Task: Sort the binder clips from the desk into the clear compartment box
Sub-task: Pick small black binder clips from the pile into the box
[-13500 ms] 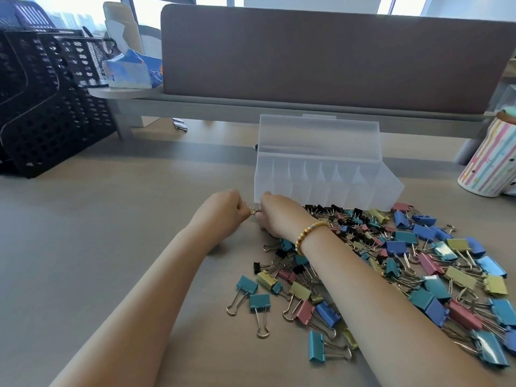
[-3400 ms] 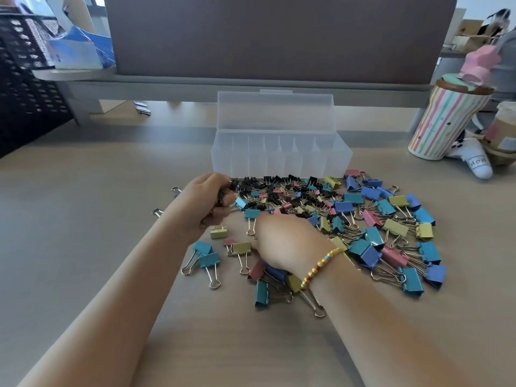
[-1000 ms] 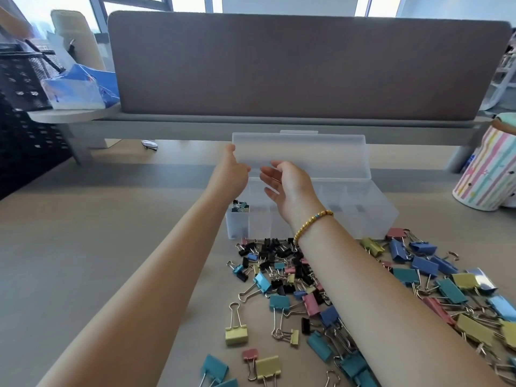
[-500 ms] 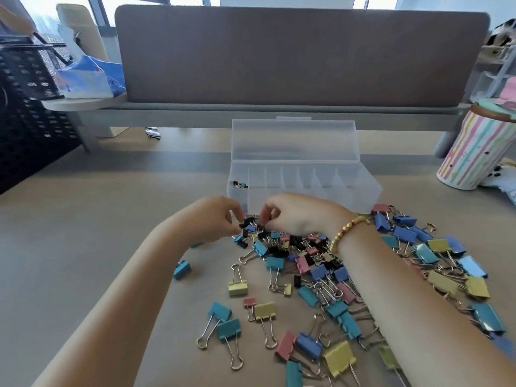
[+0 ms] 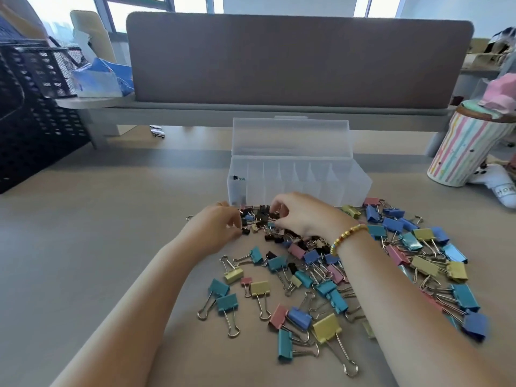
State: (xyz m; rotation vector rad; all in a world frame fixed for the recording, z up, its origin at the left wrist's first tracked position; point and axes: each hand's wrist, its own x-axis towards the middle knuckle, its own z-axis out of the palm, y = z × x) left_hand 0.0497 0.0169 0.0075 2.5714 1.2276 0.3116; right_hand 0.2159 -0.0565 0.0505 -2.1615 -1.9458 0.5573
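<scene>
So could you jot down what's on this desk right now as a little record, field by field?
Box: clear compartment box, lid open, behind the pile
Box contents: a few small clips in the leftmost compartment; other compartments look empty
Clips: binder clips spread on the desk, mixed colours and sizes
Left hand: fingers curled at the small black clips
Right hand: fingers pinching among the same black clips
Nearby: striped cup, black mesh basket
</scene>
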